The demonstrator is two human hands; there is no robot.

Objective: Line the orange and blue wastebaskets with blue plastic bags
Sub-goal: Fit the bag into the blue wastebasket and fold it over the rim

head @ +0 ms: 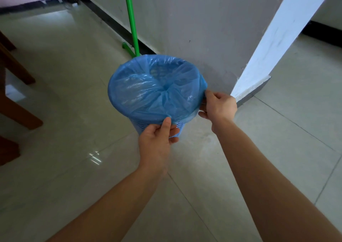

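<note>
Left grip (157,138) and right grip (219,106) each pinch one blue bag (157,88) stretched over one blue wastebasket (180,126) beside the grey wall (203,29); one green pole (131,19) stands behind, wooden legs (18,71) to the left.

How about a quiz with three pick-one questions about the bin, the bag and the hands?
1. Where is the green pole?
A) upright behind the wastebasket, by the wall
B) inside the wastebasket
C) lying flat in front of it

2. What colour is the bag?
A) orange
B) blue
C) black

3. What are the left hand and the right hand doing?
A) hanging free
B) pinching the bag's edge at the rim
C) tying the bag shut

Answers:
1 A, the pole stands past the wastebasket, close to the wall.
2 B, the plastic lining the wastebasket is blue.
3 B, each hand holds the bag where it folds over the rim, and the mouth is spread open.
</note>
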